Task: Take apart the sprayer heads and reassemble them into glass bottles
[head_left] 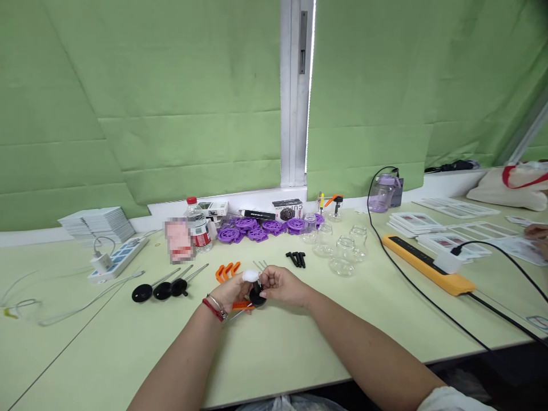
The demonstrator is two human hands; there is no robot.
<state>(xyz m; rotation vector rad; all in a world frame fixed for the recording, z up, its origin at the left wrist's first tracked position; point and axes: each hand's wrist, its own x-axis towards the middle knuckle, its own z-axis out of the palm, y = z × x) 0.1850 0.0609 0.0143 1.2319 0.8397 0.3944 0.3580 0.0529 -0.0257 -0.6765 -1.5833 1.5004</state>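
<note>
In front of me, my left hand (234, 291) is closed around a black round cap with an upright stem (257, 295). An orange lever (243, 306) and a thin metal rod show under that hand, by the cap. A white rounded patch (250, 276) lies at my left fingertips; I cannot make out what it is. My right hand (280, 285) pinches the black cap from the right side, its fingers at the stem. Just beyond my hands lie several orange V-shaped levers (228, 272), thin metal pins (260, 265) and several short black nozzles (295, 260).
Black round caps with metal tubes (162, 290) lie left. Clear bottles (342, 261) and purple plastic parts (257, 233) stand behind. A bottle with an orange-levered top (335, 211) is at the back. Right are a yellow power strip (423, 265), cables, and another person's hand (536, 231).
</note>
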